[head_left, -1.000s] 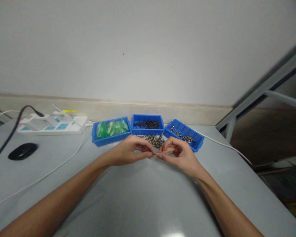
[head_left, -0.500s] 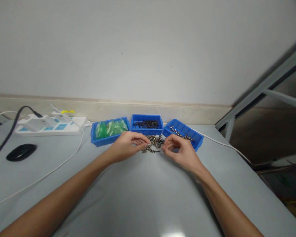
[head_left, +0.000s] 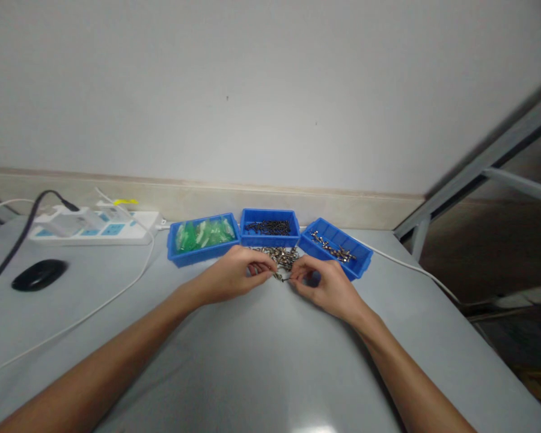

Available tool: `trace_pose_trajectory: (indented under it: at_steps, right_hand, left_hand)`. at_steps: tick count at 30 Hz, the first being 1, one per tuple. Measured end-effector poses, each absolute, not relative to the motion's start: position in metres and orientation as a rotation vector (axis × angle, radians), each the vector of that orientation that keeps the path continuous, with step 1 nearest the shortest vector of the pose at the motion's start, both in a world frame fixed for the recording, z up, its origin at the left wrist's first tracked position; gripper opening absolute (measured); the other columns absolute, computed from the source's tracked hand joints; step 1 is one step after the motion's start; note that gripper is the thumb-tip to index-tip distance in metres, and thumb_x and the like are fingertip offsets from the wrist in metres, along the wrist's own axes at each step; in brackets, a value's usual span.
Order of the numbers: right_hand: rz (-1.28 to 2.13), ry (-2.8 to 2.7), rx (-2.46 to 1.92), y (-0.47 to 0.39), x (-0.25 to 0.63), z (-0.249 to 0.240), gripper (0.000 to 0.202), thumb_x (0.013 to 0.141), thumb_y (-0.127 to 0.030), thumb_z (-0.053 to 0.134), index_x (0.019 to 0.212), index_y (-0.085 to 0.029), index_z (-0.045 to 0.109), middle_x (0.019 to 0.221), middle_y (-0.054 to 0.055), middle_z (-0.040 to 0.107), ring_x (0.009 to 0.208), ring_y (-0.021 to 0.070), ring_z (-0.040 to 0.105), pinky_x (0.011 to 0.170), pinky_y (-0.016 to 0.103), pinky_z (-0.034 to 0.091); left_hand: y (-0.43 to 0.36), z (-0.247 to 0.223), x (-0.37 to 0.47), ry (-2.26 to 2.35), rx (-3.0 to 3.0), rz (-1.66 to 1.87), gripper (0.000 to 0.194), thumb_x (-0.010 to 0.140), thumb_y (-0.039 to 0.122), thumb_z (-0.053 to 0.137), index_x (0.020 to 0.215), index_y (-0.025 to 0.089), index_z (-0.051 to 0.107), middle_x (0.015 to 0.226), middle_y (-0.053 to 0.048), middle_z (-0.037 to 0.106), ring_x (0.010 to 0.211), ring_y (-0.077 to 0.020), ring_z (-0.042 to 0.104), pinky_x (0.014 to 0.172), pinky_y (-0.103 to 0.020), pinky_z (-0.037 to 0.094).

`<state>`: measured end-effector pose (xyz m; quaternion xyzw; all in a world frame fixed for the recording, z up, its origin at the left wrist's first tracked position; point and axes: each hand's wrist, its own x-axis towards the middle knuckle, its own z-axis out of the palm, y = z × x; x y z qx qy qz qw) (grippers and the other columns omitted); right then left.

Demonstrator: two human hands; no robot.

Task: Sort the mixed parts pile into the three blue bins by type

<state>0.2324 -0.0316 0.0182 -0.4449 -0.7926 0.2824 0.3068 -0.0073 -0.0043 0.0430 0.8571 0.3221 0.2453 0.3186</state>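
A loose pile of small metal screws (head_left: pixel 285 257) lies on the grey table in front of the middle blue bin. At its left front edge is my left hand (head_left: pixel 238 273), thumb and fingers pinched; what lies between the tips is too small to make out. My right hand (head_left: pixel 327 285) pinches the end of a dark screw (head_left: pixel 287 279) at the pile's near right side. The middle blue bin (head_left: pixel 269 239) contains dark screws. Shinier screws lie in the tilted right blue bin (head_left: pixel 363 251). Green and clear plastic packets (head_left: pixel 205 233) fill the left blue bin (head_left: pixel 180 258).
A white power strip (head_left: pixel 130 236) with plugs stands at the back left, a black mouse (head_left: pixel 39 275) before it. White cables cross the table on both sides. Behind the bins is a wall (head_left: pixel 270 138); a metal frame (head_left: pixel 491 162) rises at the right.
Both hands have moved slightly nearer the front edge of the pile. My right hand has shifted left and down, off the right bin's contents, and its fingertips are now at a dark screw.
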Motion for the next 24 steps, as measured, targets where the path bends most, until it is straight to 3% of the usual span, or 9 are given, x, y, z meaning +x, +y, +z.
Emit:
trace_pose_trajectory:
  at_steps: [9, 15, 20, 24]
  right_hand:
    - [0.936, -1.845, -1.074, -0.035, 0.231, 0.022, 0.015, 0.079, -0.018, 0.071, 0.092, -0.021, 0.065, 0.084, 0.002, 0.075, 0.076, 0.0175, 0.069, 0.076, 0.033, 0.055]
    - [1.119, -1.700, -1.015, -0.036, 0.226, 0.019, 0.020, 0.077, -0.021, 0.075, 0.093, -0.020, 0.064, 0.084, 0.003, 0.074, 0.077, 0.0170, 0.069, 0.076, 0.032, 0.055]
    - [0.993, -1.673, -1.129, -0.029, 0.234, 0.016, 0.018, 0.077, -0.022, 0.073, 0.092, -0.019, 0.064, 0.082, 0.004, 0.073, 0.068, 0.0159, 0.065, 0.070, 0.032, 0.054]
    - [0.880, -1.921, -1.151, -0.030, 0.235, 0.021, 0.017, 0.077, -0.017, 0.071, 0.093, -0.020, 0.065, 0.083, 0.002, 0.072, 0.073, 0.0160, 0.065, 0.071, 0.030, 0.052]
  left_hand:
    - [-0.011, 0.033, 0.003, 0.765, 2.000, 0.658, 0.021, 0.088, 0.023, 0.063, 0.108, 0.018, 0.070, 0.092, -0.005, 0.076, 0.084, -0.0155, 0.071, 0.079, -0.027, 0.057]
    - [-0.009, 0.029, 0.009, 0.768, 1.705, 0.669, 0.015, 0.085, 0.026, 0.068, 0.093, 0.014, 0.070, 0.086, -0.007, 0.075, 0.082, -0.0164, 0.072, 0.080, -0.028, 0.057]
    - [0.001, 0.030, 0.007, 0.958, 1.622, 0.754, 0.013, 0.083, 0.021, 0.067, 0.092, 0.012, 0.069, 0.084, -0.007, 0.075, 0.078, -0.0160, 0.072, 0.074, -0.026, 0.056]
    - [-0.001, 0.034, 0.001, 0.899, 2.039, 0.643, 0.011, 0.083, 0.018, 0.063, 0.087, 0.013, 0.072, 0.077, -0.004, 0.073, 0.070, -0.0136, 0.067, 0.067, -0.022, 0.052]
